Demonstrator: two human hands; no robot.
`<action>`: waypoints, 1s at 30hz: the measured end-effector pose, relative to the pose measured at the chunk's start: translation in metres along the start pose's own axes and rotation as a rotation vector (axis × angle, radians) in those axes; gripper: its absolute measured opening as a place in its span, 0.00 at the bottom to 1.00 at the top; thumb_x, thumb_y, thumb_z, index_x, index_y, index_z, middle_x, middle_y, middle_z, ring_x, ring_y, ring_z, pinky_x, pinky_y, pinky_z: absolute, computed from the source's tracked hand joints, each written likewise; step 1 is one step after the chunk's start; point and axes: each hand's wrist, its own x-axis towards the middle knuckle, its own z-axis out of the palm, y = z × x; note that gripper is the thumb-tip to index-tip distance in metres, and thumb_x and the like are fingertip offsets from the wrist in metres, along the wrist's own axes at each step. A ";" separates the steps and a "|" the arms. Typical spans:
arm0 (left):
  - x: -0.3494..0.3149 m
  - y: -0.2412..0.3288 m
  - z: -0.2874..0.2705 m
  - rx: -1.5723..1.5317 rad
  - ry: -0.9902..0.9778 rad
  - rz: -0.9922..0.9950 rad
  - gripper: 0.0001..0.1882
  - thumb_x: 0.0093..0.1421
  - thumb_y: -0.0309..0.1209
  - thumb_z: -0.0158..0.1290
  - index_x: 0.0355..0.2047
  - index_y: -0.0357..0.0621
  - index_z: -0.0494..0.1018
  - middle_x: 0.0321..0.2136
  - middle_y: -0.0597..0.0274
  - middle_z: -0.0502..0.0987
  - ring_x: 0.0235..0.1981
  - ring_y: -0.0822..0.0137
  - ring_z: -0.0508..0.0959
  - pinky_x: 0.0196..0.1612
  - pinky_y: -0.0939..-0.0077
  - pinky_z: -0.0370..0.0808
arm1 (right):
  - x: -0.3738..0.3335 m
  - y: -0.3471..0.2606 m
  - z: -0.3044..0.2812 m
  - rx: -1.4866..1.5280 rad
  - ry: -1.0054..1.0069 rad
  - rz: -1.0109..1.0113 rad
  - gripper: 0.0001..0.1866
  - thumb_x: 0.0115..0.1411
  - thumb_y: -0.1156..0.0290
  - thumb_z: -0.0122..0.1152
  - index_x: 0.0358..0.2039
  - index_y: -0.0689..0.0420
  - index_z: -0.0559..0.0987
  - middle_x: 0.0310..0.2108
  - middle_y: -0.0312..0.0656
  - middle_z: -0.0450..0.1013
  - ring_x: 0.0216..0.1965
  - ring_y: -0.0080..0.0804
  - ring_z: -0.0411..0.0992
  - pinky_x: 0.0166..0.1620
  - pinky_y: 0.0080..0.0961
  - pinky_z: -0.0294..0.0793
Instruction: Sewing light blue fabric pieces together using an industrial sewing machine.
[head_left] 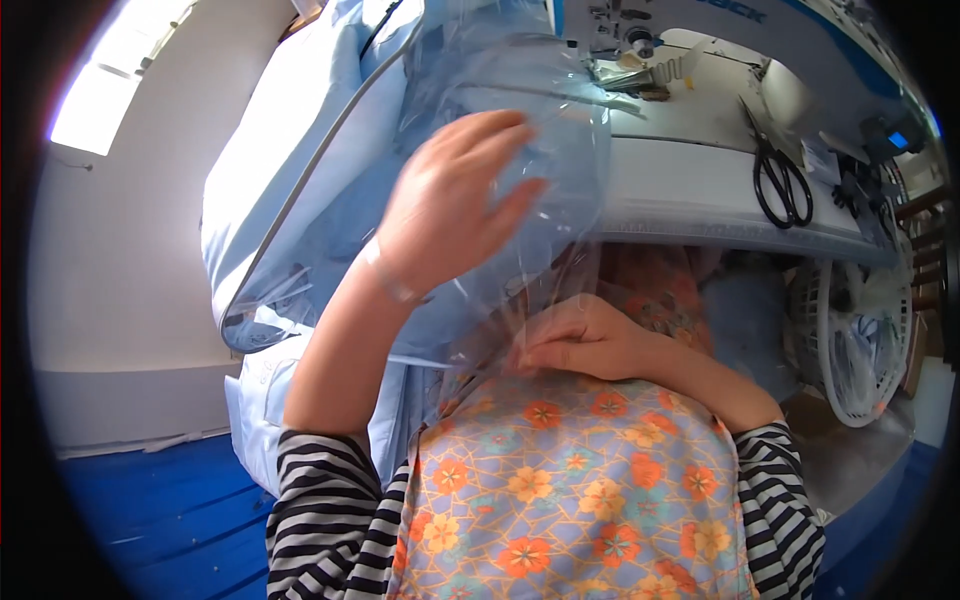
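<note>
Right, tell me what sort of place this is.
Probably a sewing workshop: a sewing machine, black-handled scissors on its white table, and clear plastic sheeting being handled.

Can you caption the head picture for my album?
Right hand holds clear plastic, left hand over it, near a sewing machine.

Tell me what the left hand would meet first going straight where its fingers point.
The left hand would likely meet the clear plastic sheet first; whether they already touch is unclear.

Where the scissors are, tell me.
In the head view, the black scissors lie at upper right on the white table, left of the small lit screen.
</note>
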 end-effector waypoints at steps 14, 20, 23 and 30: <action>0.094 0.005 0.076 0.098 -0.461 -0.091 0.25 0.64 0.43 0.52 0.53 0.34 0.74 0.55 0.44 0.75 0.55 0.45 0.75 0.58 0.55 0.71 | 0.008 0.074 -0.030 0.139 0.455 0.295 0.17 0.66 0.63 0.63 0.49 0.61 0.81 0.45 0.40 0.79 0.47 0.25 0.74 0.50 0.29 0.75; 0.071 -0.008 0.100 0.358 -0.365 -0.049 0.29 0.62 0.37 0.48 0.62 0.37 0.67 0.63 0.45 0.68 0.65 0.47 0.68 0.65 0.48 0.63 | 0.007 0.033 -0.015 0.100 0.270 0.397 0.21 0.66 0.59 0.63 0.50 0.64 0.79 0.43 0.46 0.80 0.43 0.34 0.78 0.47 0.33 0.77; 0.054 -0.017 0.107 0.332 -0.320 -0.015 0.32 0.59 0.35 0.48 0.65 0.39 0.64 0.65 0.45 0.66 0.67 0.48 0.65 0.66 0.46 0.60 | -0.008 0.014 -0.013 0.018 0.346 0.316 0.16 0.66 0.64 0.60 0.47 0.64 0.78 0.37 0.51 0.79 0.37 0.50 0.78 0.46 0.40 0.77; 0.085 -0.018 0.090 0.271 -0.528 -0.036 0.26 0.53 0.31 0.50 0.52 0.33 0.73 0.58 0.45 0.73 0.57 0.47 0.74 0.60 0.53 0.68 | -0.015 0.043 -0.035 -1.080 0.802 -0.367 0.19 0.49 0.79 0.66 0.43 0.60 0.76 0.50 0.53 0.71 0.48 0.51 0.72 0.49 0.42 0.73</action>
